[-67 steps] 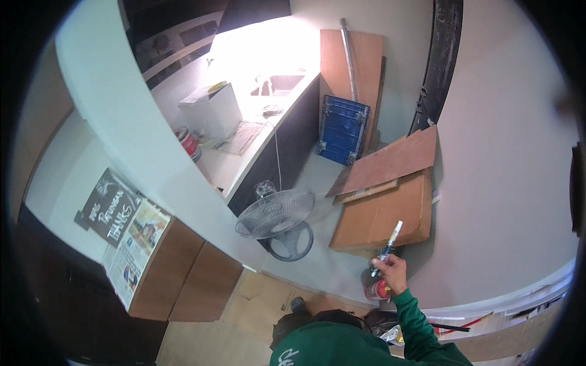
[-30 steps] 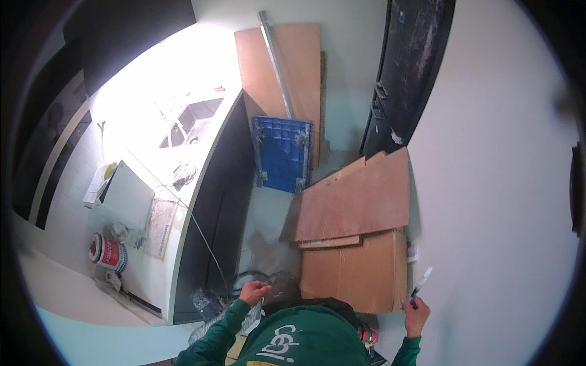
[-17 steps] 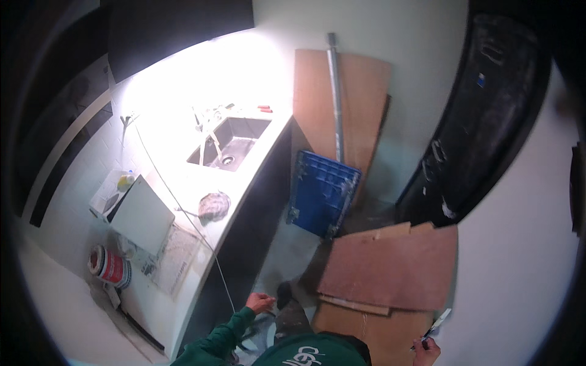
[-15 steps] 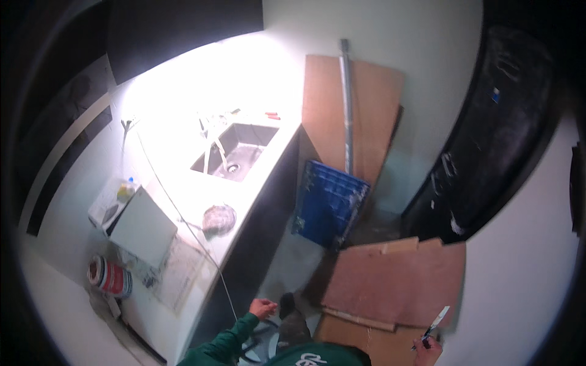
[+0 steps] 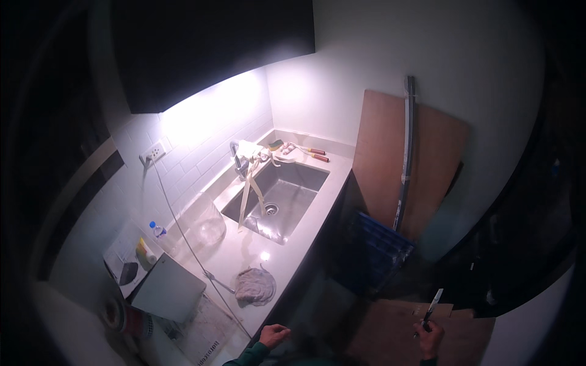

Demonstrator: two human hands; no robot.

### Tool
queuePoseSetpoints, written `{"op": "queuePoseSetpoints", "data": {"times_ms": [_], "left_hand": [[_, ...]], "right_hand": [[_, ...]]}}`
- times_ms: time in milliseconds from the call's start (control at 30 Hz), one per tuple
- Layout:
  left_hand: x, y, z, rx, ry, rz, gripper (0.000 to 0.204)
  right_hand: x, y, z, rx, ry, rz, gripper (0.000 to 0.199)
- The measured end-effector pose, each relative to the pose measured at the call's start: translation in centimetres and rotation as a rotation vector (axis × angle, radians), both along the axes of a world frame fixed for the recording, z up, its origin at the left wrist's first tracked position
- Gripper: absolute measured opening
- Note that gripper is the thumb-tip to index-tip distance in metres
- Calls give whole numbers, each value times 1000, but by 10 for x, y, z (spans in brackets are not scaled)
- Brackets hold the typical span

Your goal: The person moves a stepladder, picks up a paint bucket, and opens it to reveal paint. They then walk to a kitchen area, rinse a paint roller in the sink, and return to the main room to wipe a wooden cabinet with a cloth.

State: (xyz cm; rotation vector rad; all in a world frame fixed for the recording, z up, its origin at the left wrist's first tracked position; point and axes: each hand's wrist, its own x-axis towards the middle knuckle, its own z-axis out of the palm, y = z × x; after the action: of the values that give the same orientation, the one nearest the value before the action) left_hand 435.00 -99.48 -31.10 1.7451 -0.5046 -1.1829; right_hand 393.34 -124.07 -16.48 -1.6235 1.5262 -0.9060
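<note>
My right hand is low at the right edge of the view, closed around a thin light-coloured knife-like tool that points up and away. It hovers above flat brown boards on the floor. My left hand is at the bottom centre, empty, with fingers loosely curled, just off the near end of the grey countertop. A crumpled grey rag lies on the counter closest to that hand.
A steel sink with a faucet and hanging tape strips sits mid-counter. A glass jar, small bottles, a grey panel and a cable lie left. A blue crate, a tall board and a pipe lean against the wall.
The view has swung up and along the counter, bringing the sink to the centre. Both hands stay low in the picture; the right keeps hold of the tool.
</note>
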Motion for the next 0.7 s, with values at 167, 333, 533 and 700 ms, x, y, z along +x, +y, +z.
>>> {"op": "queuePoseSetpoints", "data": {"times_ms": [167, 333, 533, 700], "left_hand": [[36, -54, 45, -37, -76, 43, 31], [67, -144, 91, -170, -68, 72, 26], [106, -262, 111, -333, -42, 106, 24], [144, -363, 102, -346, -1, 122, 24]], "right_hand": [[27, -35, -41, 29, -34, -9, 19], [79, -107, -49, 58, -95, 58, 20], [142, -228, -39, -50, -42, 164, 22], [182, -307, -35, -108, -68, 184, 28]]}}
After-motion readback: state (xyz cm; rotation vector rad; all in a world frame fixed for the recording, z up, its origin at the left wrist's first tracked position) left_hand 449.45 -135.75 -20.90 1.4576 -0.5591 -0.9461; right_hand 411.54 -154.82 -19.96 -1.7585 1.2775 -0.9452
